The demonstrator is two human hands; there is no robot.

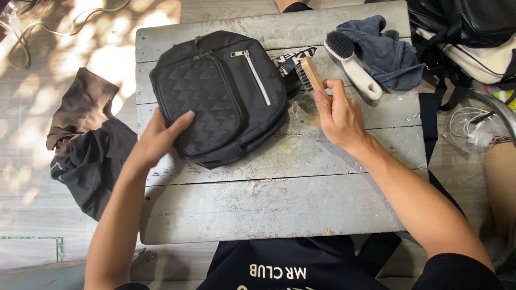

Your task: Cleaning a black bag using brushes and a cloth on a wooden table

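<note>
A black quilted bag (220, 94) with silver zippers lies on a weathered grey wooden table (279, 204). My left hand (161, 137) rests flat on the bag's lower left side, fingers spread over the fabric. My right hand (336, 113) grips a wooden-backed brush (310, 73), its dark bristles pressed against the bag's right edge near the strap.
A second brush (352, 64) with a white handle lies at the table's back right beside a blue-grey cloth (384, 51). Dark and brown cloths (86, 139) lie on the floor at left. More bags (473, 37) and white cables (473, 126) sit at right.
</note>
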